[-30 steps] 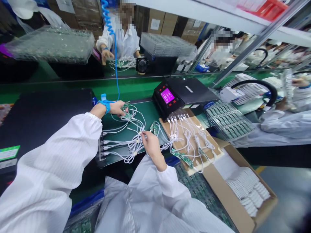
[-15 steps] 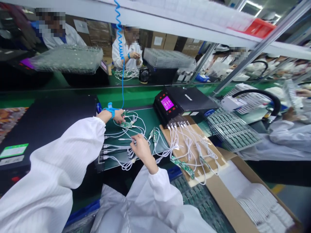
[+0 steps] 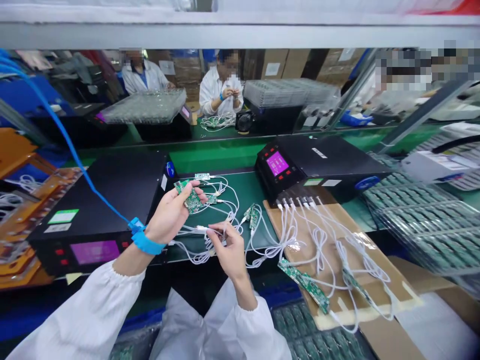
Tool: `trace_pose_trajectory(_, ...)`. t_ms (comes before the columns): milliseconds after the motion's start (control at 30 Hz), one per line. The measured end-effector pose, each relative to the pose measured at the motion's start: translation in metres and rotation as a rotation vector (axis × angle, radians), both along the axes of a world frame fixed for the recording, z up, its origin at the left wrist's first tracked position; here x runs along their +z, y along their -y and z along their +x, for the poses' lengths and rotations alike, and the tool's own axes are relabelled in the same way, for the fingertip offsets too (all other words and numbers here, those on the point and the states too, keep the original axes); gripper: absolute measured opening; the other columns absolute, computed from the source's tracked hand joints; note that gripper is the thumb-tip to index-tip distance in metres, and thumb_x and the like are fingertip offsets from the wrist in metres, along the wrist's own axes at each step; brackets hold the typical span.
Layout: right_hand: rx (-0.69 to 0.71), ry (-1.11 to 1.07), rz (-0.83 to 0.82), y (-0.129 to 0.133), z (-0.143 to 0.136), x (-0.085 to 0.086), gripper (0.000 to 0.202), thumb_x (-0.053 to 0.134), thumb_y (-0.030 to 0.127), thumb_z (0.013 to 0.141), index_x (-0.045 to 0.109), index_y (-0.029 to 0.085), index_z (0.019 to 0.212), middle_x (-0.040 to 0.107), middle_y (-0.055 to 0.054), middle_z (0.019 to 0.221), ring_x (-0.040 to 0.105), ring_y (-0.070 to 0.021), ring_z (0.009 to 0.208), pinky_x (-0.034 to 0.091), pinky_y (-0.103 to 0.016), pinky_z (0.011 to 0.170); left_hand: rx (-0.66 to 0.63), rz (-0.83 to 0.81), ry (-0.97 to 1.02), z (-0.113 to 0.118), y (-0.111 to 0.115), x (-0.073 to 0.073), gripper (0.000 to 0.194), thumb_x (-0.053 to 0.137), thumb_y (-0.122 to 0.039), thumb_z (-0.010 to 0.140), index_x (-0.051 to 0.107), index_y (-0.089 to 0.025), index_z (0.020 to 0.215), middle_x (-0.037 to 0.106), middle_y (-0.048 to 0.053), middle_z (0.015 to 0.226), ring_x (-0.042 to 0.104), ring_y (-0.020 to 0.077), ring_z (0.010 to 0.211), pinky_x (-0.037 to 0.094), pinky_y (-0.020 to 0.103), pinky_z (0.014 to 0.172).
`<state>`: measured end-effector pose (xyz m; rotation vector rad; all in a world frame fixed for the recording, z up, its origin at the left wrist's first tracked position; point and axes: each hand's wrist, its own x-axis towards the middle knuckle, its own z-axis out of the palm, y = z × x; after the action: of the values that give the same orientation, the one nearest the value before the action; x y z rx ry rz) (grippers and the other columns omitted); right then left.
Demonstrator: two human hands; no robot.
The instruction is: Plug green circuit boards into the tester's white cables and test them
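Observation:
My left hand (image 3: 173, 212), with a blue wrist strap (image 3: 148, 242) on its wrist, is closed on a green circuit board (image 3: 190, 197) held above the bench. Lower and to the right, my right hand (image 3: 229, 247) pinches a white cable (image 3: 202, 228) near its plug, which points left toward the board but stays apart from it. Around both hands lie tangled white cables (image 3: 197, 257). Behind the left hand, a small board (image 3: 202, 176) rests with a cable at its end. More circuit boards (image 3: 251, 216) lie to the right of my right hand.
Black testers stand left (image 3: 108, 200) and right (image 3: 318, 160), each with a lit purple screen. Cables run from the right tester over a cardboard sheet (image 3: 300, 310) bearing boards (image 3: 305, 286). Trays of boards (image 3: 420, 215) sit far right. Co-workers sit across the bench. A shelf beam (image 3: 240, 37) crosses above.
My left hand has come back toward me, now with a circuit board lifted in its fingers. My right hand now holds a cable plug up. The view has turned left.

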<state>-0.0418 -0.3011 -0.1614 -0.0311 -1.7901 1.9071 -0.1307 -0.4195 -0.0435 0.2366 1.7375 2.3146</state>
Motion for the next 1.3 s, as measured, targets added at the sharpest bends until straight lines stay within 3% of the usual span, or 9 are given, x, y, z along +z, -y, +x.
trace_pose_trajectory(133, -0.117, -0.012, -0.164, 0.011, 0.001, 0.003, 0.016, 0.073, 0.037, 0.091, 0.077, 0.021, 0.09, 0.064, -0.002, 0.081, 0.058, -0.0136, 0.069, 0.048, -0.027, 0.06, 0.088, 0.235, 0.158, 0.006, -0.003, -0.007, 0.019, 0.062, -0.032, 0.1, 0.069, -0.015, 0.094, 0.057, 0.002, 0.078, 0.059, 0.0126, 0.069, 0.06, 0.03, 0.079)
trace_pose_trajectory(267, -0.08, -0.029, -0.147, 0.017, 0.001, 0.007, 0.019, 0.071, 0.035, 0.093, 0.078, 0.019, 0.087, 0.062, -0.001, 0.078, 0.054, -0.0116, 0.067, 0.043, -0.025, 0.059, 0.116, 0.408, 0.231, 0.011, -0.01, -0.003, 0.036, 0.05, -0.039, 0.105, 0.066, -0.012, 0.087, 0.054, 0.003, 0.072, 0.057, 0.0127, 0.063, 0.056, 0.026, 0.065)
trace_pose_trajectory(400, -0.074, -0.037, -0.131, 0.019, 0.002, 0.008, 0.02, 0.069, 0.034, 0.094, 0.077, 0.018, 0.087, 0.061, 0.0, 0.077, 0.052, -0.0104, 0.064, 0.041, -0.024, 0.058, 0.128, 0.481, 0.251, 0.016, -0.013, -0.001, 0.046, 0.042, -0.045, 0.106, 0.064, -0.011, 0.085, 0.053, 0.004, 0.071, 0.055, 0.0125, 0.06, 0.054, 0.026, 0.062)
trace_pose_trajectory(800, -0.066, -0.034, -0.078, 0.027, 0.004, 0.006, 0.021, 0.068, 0.034, 0.096, 0.077, 0.018, 0.087, 0.059, 0.001, 0.075, 0.051, -0.01, 0.063, 0.041, -0.024, 0.058, 0.107, 0.549, 0.202, 0.02, -0.005, -0.007, 0.056, 0.038, -0.056, 0.104, 0.065, -0.013, 0.081, 0.053, 0.004, 0.067, 0.052, 0.0135, 0.058, 0.051, 0.027, 0.06)
trace_pose_trajectory(1033, -0.038, -0.013, -0.044, 0.029, 0.005, 0.007, 0.021, 0.068, 0.036, 0.096, 0.077, 0.019, 0.087, 0.058, 0.0, 0.075, 0.049, -0.0098, 0.062, 0.038, -0.024, 0.054, 0.063, 0.523, 0.145, 0.022, 0.001, -0.011, 0.05, 0.034, -0.044, 0.103, 0.063, -0.015, 0.074, 0.049, 0.003, 0.065, 0.049, 0.0132, 0.057, 0.048, 0.026, 0.059)
trace_pose_trajectory(1300, -0.066, 0.011, -0.011, 0.031, 0.005, 0.005, 0.023, 0.067, 0.038, 0.096, 0.077, 0.02, 0.089, 0.06, 0.0, 0.077, 0.05, -0.0105, 0.063, 0.039, -0.024, 0.056, 0.063, 0.534, 0.1, 0.024, 0.001, -0.018, 0.053, 0.028, -0.044, 0.103, 0.054, -0.018, 0.065, 0.038, 0.0, 0.06, 0.04, 0.0123, 0.053, 0.043, 0.024, 0.054)
